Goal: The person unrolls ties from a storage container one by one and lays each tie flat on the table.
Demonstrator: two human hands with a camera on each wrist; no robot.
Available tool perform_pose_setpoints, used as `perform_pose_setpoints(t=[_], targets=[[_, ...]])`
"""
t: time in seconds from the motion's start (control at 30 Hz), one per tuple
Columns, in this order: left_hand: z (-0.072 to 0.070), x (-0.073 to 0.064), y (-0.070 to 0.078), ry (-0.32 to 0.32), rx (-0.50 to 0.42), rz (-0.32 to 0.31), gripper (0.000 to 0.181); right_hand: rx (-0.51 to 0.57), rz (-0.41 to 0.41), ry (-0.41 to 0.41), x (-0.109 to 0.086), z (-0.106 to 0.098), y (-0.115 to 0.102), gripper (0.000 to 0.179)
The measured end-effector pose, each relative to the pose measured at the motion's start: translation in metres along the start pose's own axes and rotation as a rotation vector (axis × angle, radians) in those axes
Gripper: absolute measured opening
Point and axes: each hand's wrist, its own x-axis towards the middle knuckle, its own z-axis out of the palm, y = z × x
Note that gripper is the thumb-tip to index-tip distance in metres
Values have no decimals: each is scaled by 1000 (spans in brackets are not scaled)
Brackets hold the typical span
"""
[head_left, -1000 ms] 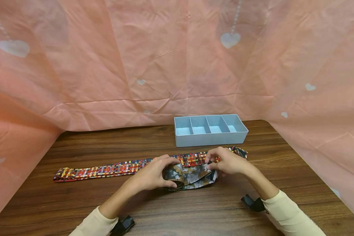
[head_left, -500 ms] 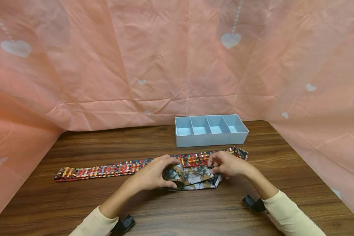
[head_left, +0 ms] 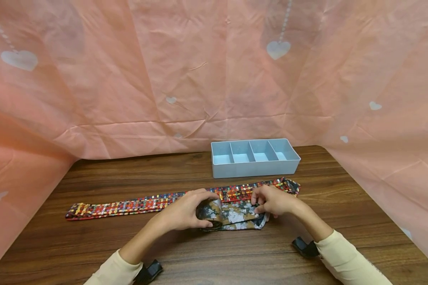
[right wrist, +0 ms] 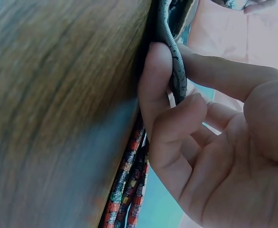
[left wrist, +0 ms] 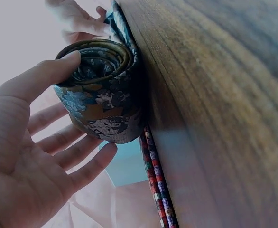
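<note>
A dark floral necktie (head_left: 237,215) lies partly rolled at the middle of the table, its wide end stretching right. My left hand (head_left: 187,209) grips the rolled part, thumb on the coil's near edge and fingers round its far side. In the left wrist view the coil (left wrist: 108,109) stands on its edge, its layers showing at the top. My right hand (head_left: 276,201) pinches the tie's free end between thumb and fingers; the right wrist view shows the thin fabric edge (right wrist: 177,71) between them. Just behind runs a multicoloured checked necktie (head_left: 128,206), laid out lengthwise.
A pale blue box (head_left: 255,170) with several compartments stands behind the ties, right of centre. Pink curtain (head_left: 214,79) with white hearts encloses the back and sides of the wooden table (head_left: 214,261). Black straps (head_left: 148,272) sit at both wrists.
My right hand has moved slightly right with the floral necktie's free end, which now lies flatter and straighter. The left hand and the coil have hardly moved.
</note>
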Motion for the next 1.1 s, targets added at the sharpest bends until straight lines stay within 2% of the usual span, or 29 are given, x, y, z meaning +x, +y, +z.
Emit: perform_pose_setpoints(t=[0.4,0.77,1.1], targets=[[-1,-2,0,-6,49,-1,70,-27,-5,9,2,1,0,14],[-8,-11,-2,-25,70,-4,80,-31,7,14,1,3,1,15],[-16,-18,-8,-40,64,8,68,-21,12,10,1,4,1,14]])
